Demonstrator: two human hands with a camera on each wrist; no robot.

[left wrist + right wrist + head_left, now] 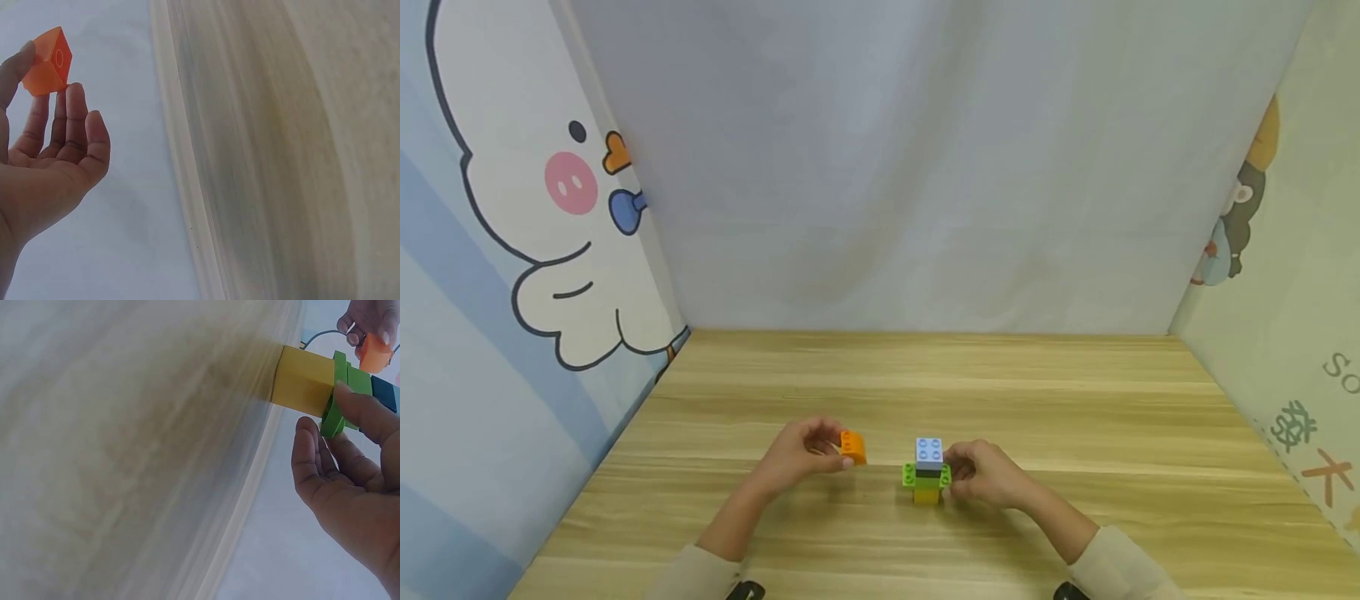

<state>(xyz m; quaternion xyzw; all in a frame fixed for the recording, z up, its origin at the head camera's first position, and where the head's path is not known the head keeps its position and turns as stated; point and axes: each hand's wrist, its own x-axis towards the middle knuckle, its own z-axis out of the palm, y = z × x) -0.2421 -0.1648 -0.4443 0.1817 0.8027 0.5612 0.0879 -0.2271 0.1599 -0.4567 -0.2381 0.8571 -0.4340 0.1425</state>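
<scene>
Orange brick [853,447]: you pinch it at your fingertips, lifted just off the wood, lower centre of the head frame, a little left of the block stack. In the left-wrist frame it sits at the upper left [49,61], an open hollow face turned to the camera.

Left hand [805,457]: your thumb and fingers are curled onto the orange brick. In the left-wrist frame your fingertips [75,94] close on its lower edge, the palm open beneath.

Block stack [927,472]: stands upright on the table, lower centre of the head frame, just right of the orange brick. From the top down: light blue brick, dark layer, green plate that juts out at both sides, yellow brick on the wood. In the right-wrist frame it shows at the upper right [306,381].

Right hand [988,473]: your fingers close on the right side of the block stack. In the right-wrist frame a fingertip [350,400] presses the green plate; the thumb's hold cannot be told.

Hands: apart, each on its own piece, with a narrow gap between brick and stack.

Table [1075,400]: light wood grain, filling the lower half of the head frame.

Walls [550,208]: cartoon-printed panels at left and right, a plain pale sheet behind.
</scene>
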